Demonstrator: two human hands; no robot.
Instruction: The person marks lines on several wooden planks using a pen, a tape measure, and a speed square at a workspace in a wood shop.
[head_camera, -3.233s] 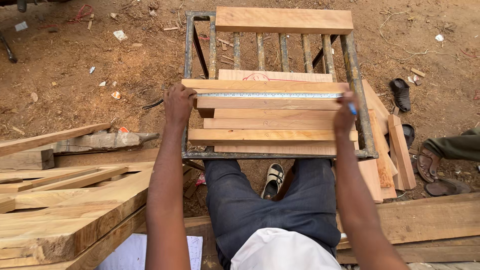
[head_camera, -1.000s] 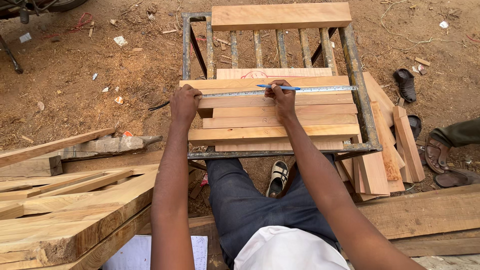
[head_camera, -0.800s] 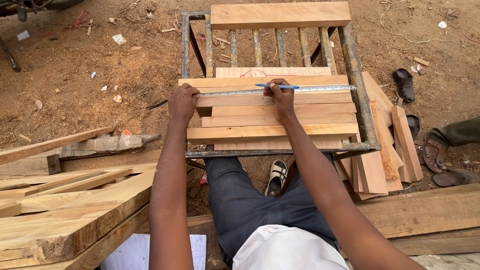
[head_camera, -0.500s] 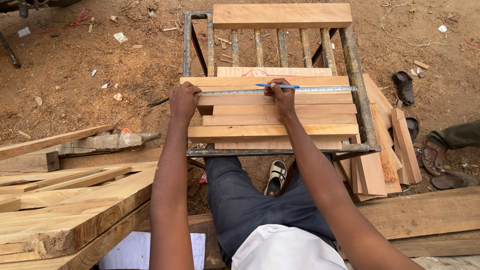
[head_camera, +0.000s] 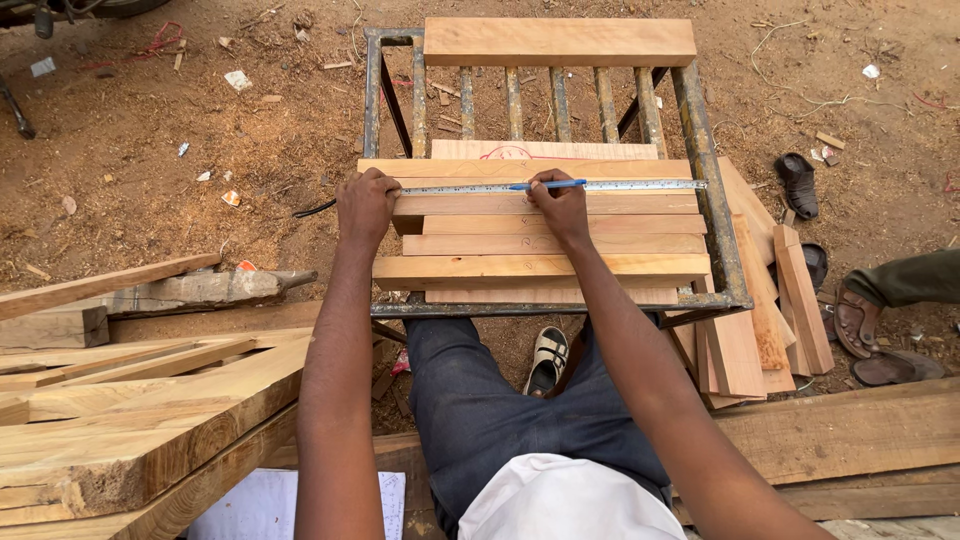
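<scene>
In the middle of the frame, the left hand (head_camera: 366, 203) presses a ruler (head_camera: 560, 186) onto a board (head_camera: 520, 170); the right hand (head_camera: 561, 203) pinches a blue pen (head_camera: 548, 184).

- A rusty metal frame stand (head_camera: 712, 200) with barred top sits upper centre on sawdust-strewn dirt ground (head_camera: 180, 130).
- Pale wooden planks (head_camera: 545, 268) lie stacked across its near half (crosswise).
- One thick board (head_camera: 560, 42) rests at its far end.

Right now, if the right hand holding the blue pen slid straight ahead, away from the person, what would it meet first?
The right hand would probably first cross the long metal ruler lying on the pale wooden planks, then the plank with red scribbles. Depth is hard to judge.
</scene>
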